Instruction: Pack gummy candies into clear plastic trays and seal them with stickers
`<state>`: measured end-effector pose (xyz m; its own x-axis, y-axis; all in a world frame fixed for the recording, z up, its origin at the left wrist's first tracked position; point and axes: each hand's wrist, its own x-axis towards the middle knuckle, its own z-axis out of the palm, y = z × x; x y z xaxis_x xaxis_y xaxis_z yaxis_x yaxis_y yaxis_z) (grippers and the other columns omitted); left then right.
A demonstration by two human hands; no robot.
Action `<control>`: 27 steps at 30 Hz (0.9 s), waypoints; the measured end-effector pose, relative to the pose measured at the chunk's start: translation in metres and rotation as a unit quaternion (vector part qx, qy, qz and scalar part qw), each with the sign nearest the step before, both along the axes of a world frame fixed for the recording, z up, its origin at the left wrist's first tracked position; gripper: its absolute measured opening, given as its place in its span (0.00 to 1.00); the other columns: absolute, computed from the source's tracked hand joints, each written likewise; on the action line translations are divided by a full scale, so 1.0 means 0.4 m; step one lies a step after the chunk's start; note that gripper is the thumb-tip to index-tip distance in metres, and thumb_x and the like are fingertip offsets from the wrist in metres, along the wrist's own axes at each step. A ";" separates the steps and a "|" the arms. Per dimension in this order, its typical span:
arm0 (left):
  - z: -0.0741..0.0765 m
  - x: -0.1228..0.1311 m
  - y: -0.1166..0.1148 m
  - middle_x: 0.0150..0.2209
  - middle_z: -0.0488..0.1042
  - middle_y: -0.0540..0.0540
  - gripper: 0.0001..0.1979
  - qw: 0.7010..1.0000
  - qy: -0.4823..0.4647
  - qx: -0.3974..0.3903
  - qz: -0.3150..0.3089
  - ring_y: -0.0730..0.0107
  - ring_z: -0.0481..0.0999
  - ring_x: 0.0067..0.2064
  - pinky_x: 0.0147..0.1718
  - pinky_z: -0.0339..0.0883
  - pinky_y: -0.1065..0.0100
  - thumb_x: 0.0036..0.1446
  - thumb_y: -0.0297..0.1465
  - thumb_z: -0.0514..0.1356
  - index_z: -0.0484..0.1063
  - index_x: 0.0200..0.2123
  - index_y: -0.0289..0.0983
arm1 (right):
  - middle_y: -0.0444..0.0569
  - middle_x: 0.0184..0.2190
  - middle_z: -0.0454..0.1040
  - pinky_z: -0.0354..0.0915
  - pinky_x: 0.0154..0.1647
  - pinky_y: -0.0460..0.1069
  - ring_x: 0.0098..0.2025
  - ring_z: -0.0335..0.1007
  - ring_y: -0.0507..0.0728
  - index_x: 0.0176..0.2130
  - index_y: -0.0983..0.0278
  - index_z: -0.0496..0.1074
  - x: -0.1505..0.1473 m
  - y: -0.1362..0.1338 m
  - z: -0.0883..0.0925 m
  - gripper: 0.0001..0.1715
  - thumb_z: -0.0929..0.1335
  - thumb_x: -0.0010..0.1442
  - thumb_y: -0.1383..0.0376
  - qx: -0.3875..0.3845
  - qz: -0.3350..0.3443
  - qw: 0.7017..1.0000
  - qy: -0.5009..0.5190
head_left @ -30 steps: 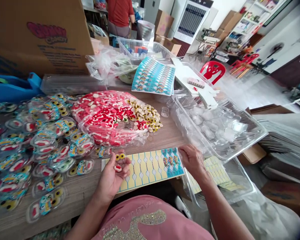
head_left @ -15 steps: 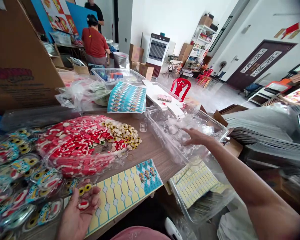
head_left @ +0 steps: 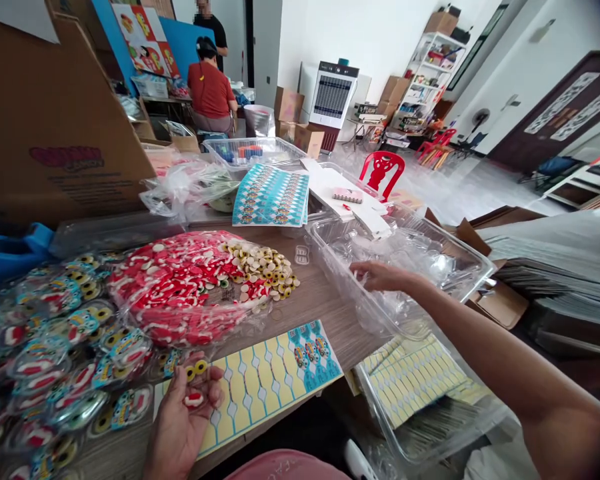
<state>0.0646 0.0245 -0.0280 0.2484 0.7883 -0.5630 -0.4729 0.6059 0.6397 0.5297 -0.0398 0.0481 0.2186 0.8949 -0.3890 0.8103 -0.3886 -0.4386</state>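
Note:
My left hand (head_left: 183,417) is closed round a small clear case holding yellow eye candies and a red mouth candy (head_left: 194,385), just above the near end of a sticker sheet (head_left: 265,380). My right hand (head_left: 377,275) reaches into a large clear plastic bin (head_left: 467,257) of clear case halves; its fingers are curled there, and what they hold is hidden. A bag of red and white gummies (head_left: 175,287) with a heap of yellow eye candies (head_left: 265,267) lies on the wooden table (head_left: 325,303) between the two hands.
Finished candy packs (head_left: 55,347) cover the table's left. A big cardboard box (head_left: 55,127) stands behind them. More sticker sheets (head_left: 273,193) lie further back. A second clear bin (head_left: 420,393) with used sheets sits low right. A person in red sits far behind.
My right hand left the sticker sheet and reached into the clear bin. The camera lifted to take in the room. My left hand kept the small case.

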 end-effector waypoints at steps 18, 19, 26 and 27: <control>-0.008 -0.016 -0.018 0.28 0.78 0.43 0.20 0.994 -0.079 0.063 -0.044 0.68 0.71 0.22 0.22 0.64 0.68 0.55 0.41 0.66 0.69 0.46 0.36 | 0.49 0.40 0.76 0.69 0.44 0.53 0.40 0.73 0.58 0.52 0.60 0.72 -0.403 0.101 -0.044 0.27 0.67 0.52 0.70 0.321 -0.031 0.943 -0.085; -0.009 -0.017 -0.021 0.28 0.78 0.43 0.21 0.993 -0.080 0.067 -0.047 0.69 0.71 0.22 0.22 0.64 0.69 0.55 0.42 0.66 0.69 0.47 0.36 | 0.52 0.41 0.76 0.70 0.45 0.55 0.41 0.73 0.60 0.54 0.62 0.72 -0.386 0.117 -0.087 0.28 0.67 0.52 0.69 0.313 -0.046 0.944 -0.089; -0.019 -0.018 -0.018 0.30 0.78 0.44 0.23 0.993 -0.082 0.068 -0.045 0.70 0.72 0.22 0.23 0.64 0.69 0.56 0.44 0.65 0.69 0.49 0.36 | 0.63 0.58 0.66 0.67 0.57 0.64 0.60 0.65 0.67 0.61 0.64 0.66 -0.337 0.081 -0.215 0.30 0.62 0.60 0.69 0.425 -0.110 0.885 -0.157; -0.019 -0.018 -0.017 0.30 0.78 0.44 0.22 0.994 -0.080 0.066 -0.045 0.70 0.72 0.22 0.23 0.64 0.69 0.56 0.44 0.65 0.69 0.48 0.36 | 0.62 0.58 0.67 0.65 0.59 0.64 0.61 0.64 0.66 0.60 0.63 0.67 -0.342 0.065 -0.222 0.28 0.61 0.60 0.71 0.437 -0.103 0.877 -0.169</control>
<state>0.0575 0.0179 -0.0358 0.3987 0.8231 -0.4044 -0.5233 0.5663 0.6367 0.3931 -0.0138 -0.0408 0.3809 0.7469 0.5450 0.9038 -0.1765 -0.3898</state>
